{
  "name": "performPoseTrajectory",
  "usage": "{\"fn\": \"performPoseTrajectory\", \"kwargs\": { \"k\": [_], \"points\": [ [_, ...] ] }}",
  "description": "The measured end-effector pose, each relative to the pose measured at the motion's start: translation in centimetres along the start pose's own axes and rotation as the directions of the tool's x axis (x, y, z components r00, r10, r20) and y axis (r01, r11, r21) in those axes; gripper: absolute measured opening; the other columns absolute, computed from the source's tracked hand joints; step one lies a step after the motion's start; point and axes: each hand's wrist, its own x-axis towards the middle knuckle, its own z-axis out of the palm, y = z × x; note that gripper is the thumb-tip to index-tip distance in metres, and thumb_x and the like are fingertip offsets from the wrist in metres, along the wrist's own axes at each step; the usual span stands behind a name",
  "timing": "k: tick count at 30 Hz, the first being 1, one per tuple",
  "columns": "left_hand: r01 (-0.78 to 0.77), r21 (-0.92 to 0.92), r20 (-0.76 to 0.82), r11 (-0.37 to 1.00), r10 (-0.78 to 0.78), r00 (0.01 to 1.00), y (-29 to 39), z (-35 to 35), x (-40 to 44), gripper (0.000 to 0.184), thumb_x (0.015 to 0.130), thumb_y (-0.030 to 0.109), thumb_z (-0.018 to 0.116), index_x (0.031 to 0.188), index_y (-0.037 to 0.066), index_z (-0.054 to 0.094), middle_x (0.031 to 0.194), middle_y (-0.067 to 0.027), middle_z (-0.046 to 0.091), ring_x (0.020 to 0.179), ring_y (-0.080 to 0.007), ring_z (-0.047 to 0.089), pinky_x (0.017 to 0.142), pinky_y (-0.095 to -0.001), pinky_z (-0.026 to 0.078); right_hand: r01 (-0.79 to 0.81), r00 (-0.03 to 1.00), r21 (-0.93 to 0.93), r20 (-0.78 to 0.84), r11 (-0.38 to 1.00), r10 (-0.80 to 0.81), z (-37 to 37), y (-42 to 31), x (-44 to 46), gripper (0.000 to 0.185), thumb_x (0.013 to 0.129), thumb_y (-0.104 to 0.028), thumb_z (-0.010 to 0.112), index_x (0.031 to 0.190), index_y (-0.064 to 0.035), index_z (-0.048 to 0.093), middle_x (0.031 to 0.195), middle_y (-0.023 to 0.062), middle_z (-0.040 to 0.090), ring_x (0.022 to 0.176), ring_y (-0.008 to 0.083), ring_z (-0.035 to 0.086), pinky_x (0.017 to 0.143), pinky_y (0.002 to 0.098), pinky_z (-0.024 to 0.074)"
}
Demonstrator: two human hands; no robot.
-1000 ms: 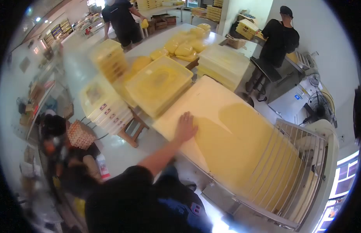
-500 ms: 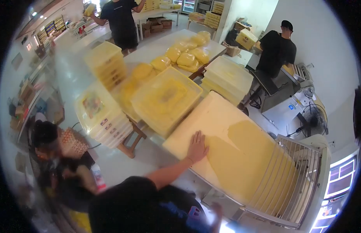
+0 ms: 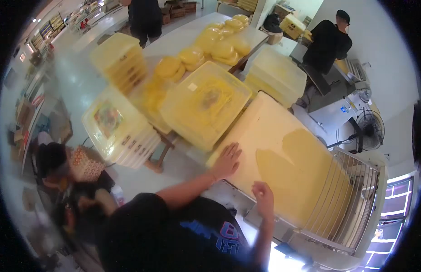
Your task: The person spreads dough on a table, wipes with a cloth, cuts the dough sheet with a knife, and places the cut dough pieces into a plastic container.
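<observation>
My left hand (image 3: 227, 161) lies flat with fingers spread on the pale near-left part of a wide cream-yellow belt (image 3: 265, 122). A darker yellow area (image 3: 296, 177) covers much of that surface; whether it is a thin sheet of dough or shading I cannot tell. Above the belt's near edge hangs my right hand (image 3: 264, 196), its fingers curled loosely with nothing visible in them. At the right end, a metal bar guard (image 3: 330, 192) spans the belt. A large lidded plastic tub (image 3: 208, 106) of yellow contents stands just beyond my left hand.
Stacked tubs (image 3: 117, 124) are at left, with more tubs (image 3: 276, 75) behind the belt. Bagged yellow lumps (image 3: 215, 41) lie on the far table. One person (image 3: 328, 45) works by a machine at right, another (image 3: 145, 20) stands behind, a third (image 3: 79, 195) sits by egg trays (image 3: 87, 163).
My right hand has risen from below to the belt's near edge. My left hand stays flat on the belt. The view has shifted, and the person at the back is now partly out of frame.
</observation>
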Motion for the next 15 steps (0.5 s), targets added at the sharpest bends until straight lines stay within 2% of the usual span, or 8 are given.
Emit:
{"fn": "performPoseTrajectory", "kwargs": {
  "k": [2, 4, 5, 7, 10, 13, 15],
  "points": [
    [-0.052, -0.024, -0.031, 0.998, 0.052, 0.998, 0.1, -0.8, -0.6, 0.048, 0.088, 0.021, 0.052, 0.130, -0.002, 0.046, 0.143, -0.0253, 0.035, 0.135, -0.0393, 0.030, 0.113, -0.0472, 0.022, 0.040, 0.991, -0.102, -0.120, 0.994, -0.053, 1.3, -2.1, 1.2, 0.023, 0.088, -0.016, 0.062, 0.107, -0.0046, 0.063, 0.094, 0.0051, 0.065, 0.086, 0.0137, 0.060, 0.074, 0.0288, 0.0484],
    [-0.061, -0.076, -0.039, 0.995, 0.058, 0.998, 0.1, -1.4, -0.6, 0.044, 0.087, 0.017, 0.053, 0.128, 0.000, 0.049, 0.139, -0.0228, 0.040, 0.131, -0.0377, 0.035, 0.112, -0.0453, 0.026, 0.114, 0.984, -0.127, -0.122, 0.985, -0.129, 2.1, -2.8, 2.6, 0.024, 0.087, -0.015, 0.063, 0.109, -0.0060, 0.063, 0.096, 0.0051, 0.064, 0.089, 0.0141, 0.061, 0.075, 0.0287, 0.0483],
    [-0.025, -0.169, -0.031, 0.985, 0.020, 0.999, -0.2, -1.8, -0.7, 0.041, 0.087, 0.015, 0.053, 0.125, 0.000, 0.051, 0.134, -0.0220, 0.045, 0.128, -0.0371, 0.039, 0.110, -0.0451, 0.029, 0.153, 0.978, -0.138, -0.122, 0.978, -0.171, 2.5, -3.1, 3.3, 0.025, 0.086, -0.015, 0.064, 0.109, -0.0067, 0.062, 0.097, 0.0051, 0.064, 0.090, 0.0144, 0.061, 0.075, 0.0287, 0.0482],
    [0.051, -0.349, -0.007, 0.936, -0.057, 0.998, -0.1, -3.6, -0.4, 0.035, 0.087, 0.012, 0.054, 0.119, 0.000, 0.054, 0.124, -0.0203, 0.053, 0.122, -0.0359, 0.046, 0.105, -0.0448, 0.034, 0.142, 0.988, -0.098, -0.054, 0.985, -0.147, 2.8, -3.9, 4.8, 0.026, 0.085, -0.016, 0.065, 0.109, -0.0056, 0.063, 0.100, 0.0080, 0.064, 0.091, 0.0188, 0.061, 0.078, 0.0317, 0.0487],
    [0.100, -0.366, -0.048, 0.925, -0.126, 0.991, -0.9, -7.8, -0.7, 0.024, 0.088, 0.014, 0.056, 0.109, 0.002, 0.059, 0.109, -0.0171, 0.062, 0.107, -0.0335, 0.057, 0.094, -0.0427, 0.044, 0.112, 0.993, -0.038, 0.051, 0.993, -0.110, 3.5, -4.3, 6.5, 0.027, 0.085, -0.016, 0.065, 0.110, -0.0049, 0.063, 0.100, 0.0106, 0.065, 0.091, 0.0212, 0.061, 0.080, 0.0333, 0.0492],
    [0.156, -0.243, -0.453, 0.958, -0.254, 0.855, -2.3, -12.8, -2.8, 0.019, 0.087, 0.008, 0.056, 0.105, 0.005, 0.059, 0.098, -0.0154, 0.063, 0.086, -0.0332, 0.061, 0.077, -0.0407, 0.049, 0.170, 0.970, -0.008, 0.177, 0.985, -0.166, 5.1, -2.4, 8.3, 0.028, 0.085, -0.015, 0.064, 0.111, -0.0052, 0.062, 0.096, 0.0114, 0.065, 0.088, 0.0207, 0.062, 0.077, 0.0329, 0.0498],
    [0.450, -0.340, -0.518, 0.826, -0.564, 0.643, -4.8, -15.8, -5.6, 0.014, 0.089, 0.011, 0.056, 0.101, 0.004, 0.058, 0.097, -0.0152, 0.062, 0.085, -0.0289, 0.061, 0.076, -0.0374, 0.049, 0.212, 0.941, -0.020, 0.273, 0.977, -0.199, 6.6, -0.7, 9.8, 0.028, 0.085, -0.014, 0.064, 0.111, -0.0051, 0.062, 0.093, 0.0116, 0.065, 0.085, 0.0200, 0.062, 0.075, 0.0325, 0.0502]
  ]
}}
